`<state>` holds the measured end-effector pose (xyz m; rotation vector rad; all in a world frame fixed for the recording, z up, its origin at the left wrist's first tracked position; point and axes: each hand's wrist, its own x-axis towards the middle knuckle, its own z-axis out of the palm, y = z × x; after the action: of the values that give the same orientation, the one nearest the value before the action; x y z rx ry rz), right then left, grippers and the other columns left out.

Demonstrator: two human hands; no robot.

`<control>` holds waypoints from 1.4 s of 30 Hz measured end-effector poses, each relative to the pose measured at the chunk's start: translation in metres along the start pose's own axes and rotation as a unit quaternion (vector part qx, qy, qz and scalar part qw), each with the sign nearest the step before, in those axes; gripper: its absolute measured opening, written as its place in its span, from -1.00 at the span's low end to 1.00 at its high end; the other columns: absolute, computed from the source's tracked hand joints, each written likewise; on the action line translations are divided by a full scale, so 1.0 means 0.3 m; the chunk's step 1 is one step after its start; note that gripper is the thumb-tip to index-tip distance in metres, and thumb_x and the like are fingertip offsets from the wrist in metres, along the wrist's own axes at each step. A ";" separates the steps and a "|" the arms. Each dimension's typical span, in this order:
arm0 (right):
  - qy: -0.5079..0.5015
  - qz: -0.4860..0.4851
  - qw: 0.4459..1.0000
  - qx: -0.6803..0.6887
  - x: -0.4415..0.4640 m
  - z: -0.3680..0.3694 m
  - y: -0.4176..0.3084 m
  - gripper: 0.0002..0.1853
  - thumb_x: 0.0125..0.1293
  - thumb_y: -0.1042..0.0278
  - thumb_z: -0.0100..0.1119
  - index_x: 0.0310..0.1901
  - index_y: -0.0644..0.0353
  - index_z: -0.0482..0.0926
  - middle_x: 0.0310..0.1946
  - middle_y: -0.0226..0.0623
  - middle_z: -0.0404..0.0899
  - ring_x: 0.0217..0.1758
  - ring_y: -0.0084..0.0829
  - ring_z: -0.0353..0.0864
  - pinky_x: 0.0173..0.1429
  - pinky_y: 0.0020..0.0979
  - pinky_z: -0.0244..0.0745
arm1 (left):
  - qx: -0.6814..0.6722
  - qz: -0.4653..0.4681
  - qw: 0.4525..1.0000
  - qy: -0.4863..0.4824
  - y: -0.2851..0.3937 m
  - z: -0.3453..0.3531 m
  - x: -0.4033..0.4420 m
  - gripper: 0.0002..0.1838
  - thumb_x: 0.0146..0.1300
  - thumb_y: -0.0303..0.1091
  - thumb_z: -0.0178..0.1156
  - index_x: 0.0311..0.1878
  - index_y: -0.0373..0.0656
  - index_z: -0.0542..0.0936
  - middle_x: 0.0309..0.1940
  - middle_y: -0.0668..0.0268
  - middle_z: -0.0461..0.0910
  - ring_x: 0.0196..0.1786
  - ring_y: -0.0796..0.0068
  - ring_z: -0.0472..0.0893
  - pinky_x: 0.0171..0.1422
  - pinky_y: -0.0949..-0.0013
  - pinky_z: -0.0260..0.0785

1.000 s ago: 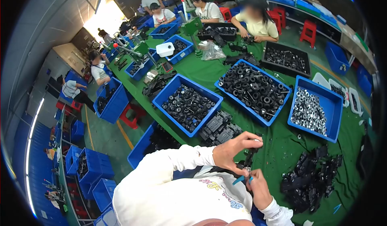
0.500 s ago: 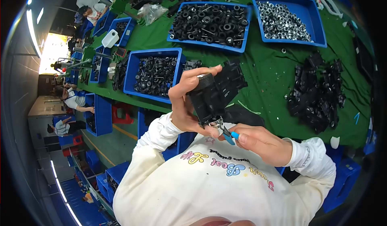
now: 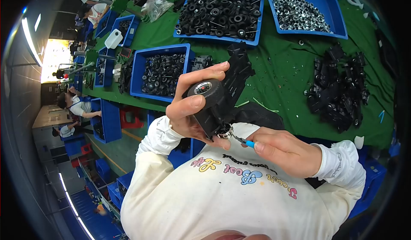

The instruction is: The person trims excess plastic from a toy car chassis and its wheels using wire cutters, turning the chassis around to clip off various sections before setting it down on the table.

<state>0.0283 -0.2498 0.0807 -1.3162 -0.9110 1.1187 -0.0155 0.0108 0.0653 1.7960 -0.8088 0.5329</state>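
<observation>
My left hand [image 3: 188, 107] is closed around a black plastic toy car chassis [image 3: 233, 79], held tilted above the table's near edge. A black tyre with a chrome hub [image 3: 203, 88] sits on the chassis under my fingers. At its lower end is a bare chrome wheel hub [image 3: 224, 131], close to my left fingertips. My right hand [image 3: 282, 150] grips small blue-handled pliers [image 3: 250, 144], whose dark metal tip points at this chrome hub. Whether the tip touches the hub I cannot tell.
On the green cloth [image 3: 282, 77] stand a blue bin of black tyres [image 3: 259, 26], a blue bin of chrome hubs [image 3: 340, 22] and a blue bin of wheels [image 3: 133, 75]. A pile of black chassis parts [image 3: 338, 90] lies right. Co-workers sit at far left.
My left hand has turned the chassis, so the tyre's chrome hub now faces up. The pliers' tip has drawn slightly back from the bare hub, and my right hand has shifted slightly right.
</observation>
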 end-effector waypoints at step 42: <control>-0.026 0.114 0.975 0.187 -0.016 0.045 0.017 -0.46 0.60 0.06 -0.25 -0.17 0.44 0.57 -0.31 -0.16 0.57 -0.21 -0.34 0.53 -0.04 -0.34 0.43 | 0.005 -0.056 0.990 -0.126 0.058 -0.015 0.057 0.07 -0.17 -0.12 0.68 0.43 0.08 0.25 0.29 -0.13 0.23 0.35 -0.30 0.39 0.34 -0.16 0.40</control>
<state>0.0135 -0.2511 0.0772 -1.1000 -0.5583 1.4307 -0.0168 0.0065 0.0896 1.9299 -0.8703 0.2396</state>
